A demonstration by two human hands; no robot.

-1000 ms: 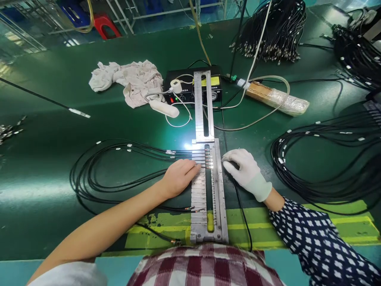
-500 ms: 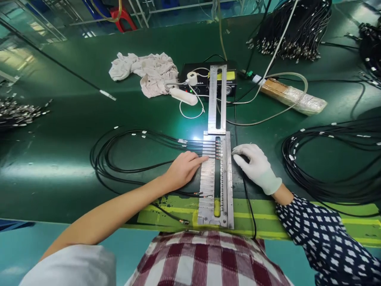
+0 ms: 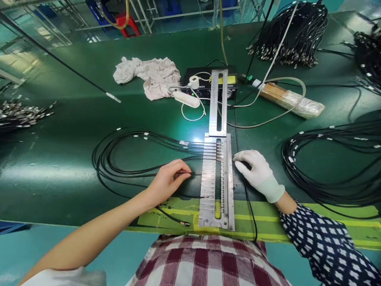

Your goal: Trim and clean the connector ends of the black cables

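Note:
My left hand [image 3: 170, 179] pinches a black cable [image 3: 194, 173] near its bare tip, just left of the slotted metal fixture [image 3: 208, 186]. In the fixture's upper part lie several black cables [image 3: 196, 149], their metal ends at the central slot. Another cable end [image 3: 209, 197] rests across the fixture's lower part, and one more [image 3: 185, 224] lies on the green-yellow mat. My right hand [image 3: 257, 172], in a white glove, is beside the fixture's right edge with thumb and forefinger close together; what they hold, if anything, is too small to tell.
Behind the fixture stand a black control box [image 3: 196, 89] and a white cloth [image 3: 157, 75]. A wrapped block [image 3: 291, 99] lies at the back right. Coiled cables [image 3: 297, 182] are at the right, cable bundles [image 3: 290, 39] farther back. A cable hangs at the upper left.
My left hand has moved left and down, off the fixture's cable row, and now pinches a cable that lay lower on the fixture. The view has shifted slightly; my right hand stays beside the fixture.

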